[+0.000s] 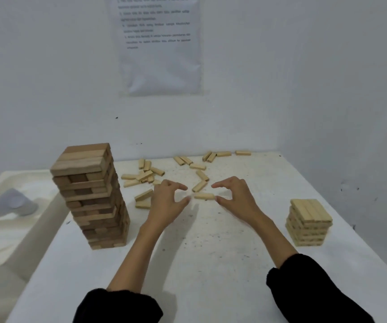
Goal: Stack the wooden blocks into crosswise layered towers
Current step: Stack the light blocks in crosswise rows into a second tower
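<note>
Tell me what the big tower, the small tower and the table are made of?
The tall tower looks like bare matte wood, in mixed brown and tan blocks. The short tower seems paler, yellowish bare wood. The table top is white, matte, speckled with dark marks; painted board or plastic, I cannot tell.

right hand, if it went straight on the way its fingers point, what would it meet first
Probably the pale wooden block lying just off the thumb tip of the right hand; the left hand lies beyond it.
</note>
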The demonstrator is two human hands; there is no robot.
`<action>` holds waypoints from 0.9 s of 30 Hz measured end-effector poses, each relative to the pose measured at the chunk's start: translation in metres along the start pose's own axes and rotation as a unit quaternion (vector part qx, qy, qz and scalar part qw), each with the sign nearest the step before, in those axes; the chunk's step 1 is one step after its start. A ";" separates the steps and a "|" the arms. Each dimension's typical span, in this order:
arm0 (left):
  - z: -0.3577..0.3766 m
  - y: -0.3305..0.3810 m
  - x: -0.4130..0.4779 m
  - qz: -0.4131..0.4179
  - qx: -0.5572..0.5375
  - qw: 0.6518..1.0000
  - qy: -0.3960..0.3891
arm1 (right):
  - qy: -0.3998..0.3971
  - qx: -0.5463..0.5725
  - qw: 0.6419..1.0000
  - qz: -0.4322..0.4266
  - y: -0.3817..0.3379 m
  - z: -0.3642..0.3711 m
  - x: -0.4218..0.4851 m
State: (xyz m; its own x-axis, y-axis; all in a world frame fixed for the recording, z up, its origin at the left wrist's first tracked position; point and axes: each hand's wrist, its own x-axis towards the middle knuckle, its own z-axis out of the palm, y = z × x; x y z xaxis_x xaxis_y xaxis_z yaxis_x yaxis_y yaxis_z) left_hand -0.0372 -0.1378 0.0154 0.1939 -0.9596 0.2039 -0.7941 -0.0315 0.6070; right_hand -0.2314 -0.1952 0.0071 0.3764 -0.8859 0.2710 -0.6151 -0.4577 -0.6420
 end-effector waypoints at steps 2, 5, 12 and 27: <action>0.000 -0.018 -0.008 -0.026 0.026 0.999 0.014 | 0.001 -0.007 1.000 0.007 0.001 0.021 0.000; 0.001 -0.035 -0.018 -0.045 0.091 0.995 0.023 | 0.008 -0.038 0.999 -0.004 0.005 0.042 0.002; 0.004 -0.042 -0.026 -0.039 0.080 0.996 0.031 | 0.023 -0.037 0.999 -0.031 0.007 0.049 0.015; 0.001 -0.051 -0.026 -0.006 0.055 0.998 0.041 | -0.162 -0.136 0.972 -0.097 -0.003 0.031 0.046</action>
State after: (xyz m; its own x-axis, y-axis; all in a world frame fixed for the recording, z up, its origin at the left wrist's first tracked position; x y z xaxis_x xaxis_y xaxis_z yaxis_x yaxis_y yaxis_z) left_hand -0.0025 -0.1112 -0.0211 0.2469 -0.9329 0.2621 -0.8486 -0.0776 0.5233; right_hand -0.1911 -0.2322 -0.0009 0.6753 -0.7308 0.0995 -0.6548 -0.6561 -0.3753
